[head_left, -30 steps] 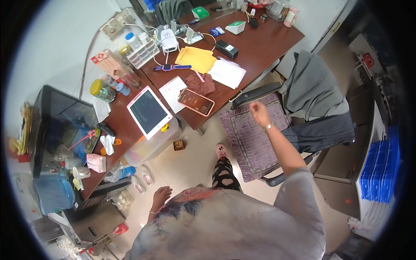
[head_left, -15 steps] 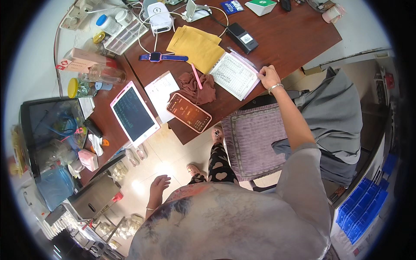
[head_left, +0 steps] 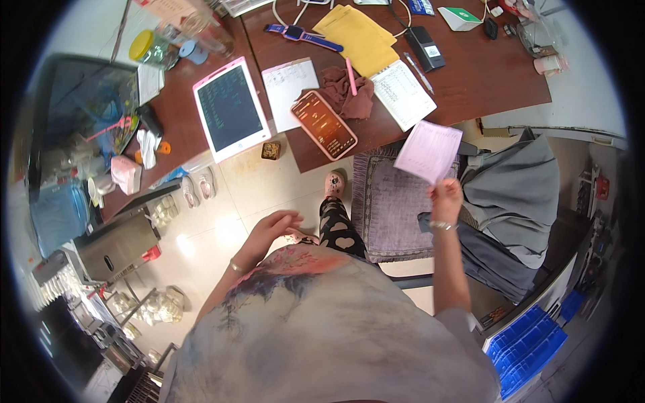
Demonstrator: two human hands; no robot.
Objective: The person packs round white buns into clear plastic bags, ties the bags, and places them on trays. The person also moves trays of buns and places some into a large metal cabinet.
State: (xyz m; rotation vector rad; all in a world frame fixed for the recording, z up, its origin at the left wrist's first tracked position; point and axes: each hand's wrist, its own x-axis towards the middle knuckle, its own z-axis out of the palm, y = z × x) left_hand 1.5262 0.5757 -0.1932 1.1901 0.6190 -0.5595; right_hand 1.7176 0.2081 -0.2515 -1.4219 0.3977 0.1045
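One cluttered brown desk (head_left: 484, 74), tiled floor (head_left: 201, 248)

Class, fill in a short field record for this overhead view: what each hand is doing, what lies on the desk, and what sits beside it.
Right hand: grip on a pale pink sheet of paper, raised over the chair
Left hand: open, holding nothing, near the person's leg
Desk: tablet, phone, brown cloth, notepad, yellow envelope
Chair: purple cushion, grey garment

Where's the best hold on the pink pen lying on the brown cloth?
Pinch the pink pen at mid-barrel from straight above, fingers on its two long sides. It lies flat on the crumpled brown cloth, barrel fully exposed, and the soft cloth should give under the fingertips.
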